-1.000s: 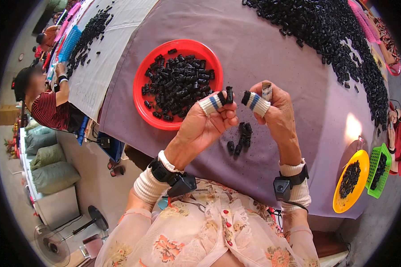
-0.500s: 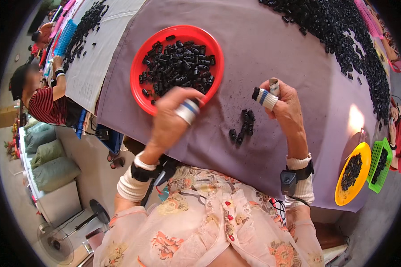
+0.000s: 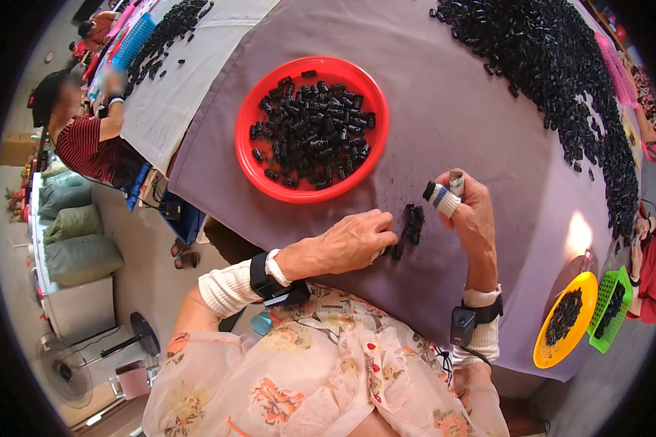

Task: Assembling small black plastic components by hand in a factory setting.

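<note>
My left hand [image 3: 346,242] is low over the cloth, its fingers curled together at the left edge of a small group of black plastic parts [image 3: 414,224]. Whatever its fingertips grip is hidden behind the knuckles. Just right of that group, my right hand [image 3: 474,207] is raised with thumb and fingers bent inward. A white knit finger sleeve [image 3: 444,199] with a blue stripe and dark end covers its thumb, and a pale wrap [image 3: 456,182] sits on a finger. Anything held there cannot be made out. Beyond my left hand stands a red round tray [image 3: 249,171] heaped with similar black parts.
A large spread of black parts [image 3: 539,73] covers the far right. A yellow plate [image 3: 545,353] and a green basket [image 3: 619,280], both holding black bits, are at the right edge. A person in a striped shirt [image 3: 87,149] sits at the left table. A fan [image 3: 65,370] stands lower left.
My left hand has come from the red tray's near edge down and right to the small group of parts. The right hand stays beside them. The whole view has shifted slightly.
</note>
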{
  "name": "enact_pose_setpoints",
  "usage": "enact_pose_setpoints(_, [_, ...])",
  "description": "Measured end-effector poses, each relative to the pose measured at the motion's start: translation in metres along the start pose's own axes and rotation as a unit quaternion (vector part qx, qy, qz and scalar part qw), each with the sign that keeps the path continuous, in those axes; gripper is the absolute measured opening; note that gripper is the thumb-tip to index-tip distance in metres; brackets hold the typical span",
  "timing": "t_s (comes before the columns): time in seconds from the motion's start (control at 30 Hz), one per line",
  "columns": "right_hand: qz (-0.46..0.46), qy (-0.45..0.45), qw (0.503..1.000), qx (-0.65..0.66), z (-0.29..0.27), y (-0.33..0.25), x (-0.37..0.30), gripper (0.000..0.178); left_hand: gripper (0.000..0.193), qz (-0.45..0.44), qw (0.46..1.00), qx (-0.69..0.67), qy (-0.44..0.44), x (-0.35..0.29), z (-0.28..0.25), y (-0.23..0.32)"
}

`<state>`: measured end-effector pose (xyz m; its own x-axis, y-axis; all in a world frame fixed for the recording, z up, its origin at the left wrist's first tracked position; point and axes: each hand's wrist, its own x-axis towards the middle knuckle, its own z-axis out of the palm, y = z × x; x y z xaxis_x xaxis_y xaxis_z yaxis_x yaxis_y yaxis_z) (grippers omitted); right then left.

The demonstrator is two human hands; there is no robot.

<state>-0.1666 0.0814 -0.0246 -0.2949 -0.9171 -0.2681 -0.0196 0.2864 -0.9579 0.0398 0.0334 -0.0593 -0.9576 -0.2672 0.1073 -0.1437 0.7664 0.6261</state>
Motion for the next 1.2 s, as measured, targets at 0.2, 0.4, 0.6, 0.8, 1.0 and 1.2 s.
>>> enact_pose_setpoints(0.2, [0.006, -0.009, 1.000, 0.004, 0.000, -0.006, -0.001, 0.011, 0.024, -0.016, 0.999, -0.036, 0.002, -0.001, -0.015, 0.001])
enact_pose_setpoints(0.4, [-0.061, -0.026, 0.997, 0.030, 0.001, -0.038, -0.001, 0.010, 0.019, -0.174, 0.597, -0.747, 0.234, 0.032, -0.069, -0.002])
enact_pose_setpoints(0.6, [-0.126, -0.056, 0.990, -0.003, 0.017, -0.071, 0.006, 0.019, 0.019, -0.100, 0.524, -0.819, 0.212, 0.050, -0.080, 0.012])
enact_pose_setpoints(0.8, [-0.169, -0.047, 0.984, -0.012, 0.019, -0.077, 0.006, 0.017, 0.015, -0.075, 0.515, -0.826, 0.217, 0.055, -0.082, 0.016])
enact_pose_setpoints(1.0, [-0.198, -0.035, 0.979, -0.016, 0.020, -0.076, 0.007, 0.016, 0.015, -0.112, 0.512, -0.819, 0.233, 0.059, -0.079, 0.019])
enact_pose_setpoints(1.2, [-0.185, -0.029, 0.982, -0.019, 0.016, -0.072, 0.007, 0.015, 0.014, -0.109, 0.507, -0.824, 0.227, 0.061, -0.074, 0.016])
